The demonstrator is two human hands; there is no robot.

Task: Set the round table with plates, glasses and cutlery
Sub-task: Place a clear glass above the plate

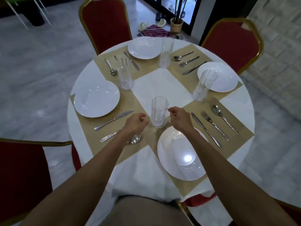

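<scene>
The round white table [162,88] carries several tan placemats, each with a white plate, a clear ribbed glass and cutlery. The nearest glass [158,111] stands upright between my two hands. My left hand [136,122] hovers just left of it with fingers loosely curled and nothing in it. My right hand [179,117] hovers just right of it, also loosely curled and holding nothing. The near plate [180,154] lies under my right forearm. A knife [114,119], a fork [109,136] and a spoon [136,139] lie by my left wrist, the spoon partly hidden.
Red chairs with gold frames stand around the table: far [105,22], far right [232,43], near left [21,173]. Another set of knife [206,129], fork [215,126] and spoon [224,118] lies to the right. A potted plant [176,23] stands on the floor beyond.
</scene>
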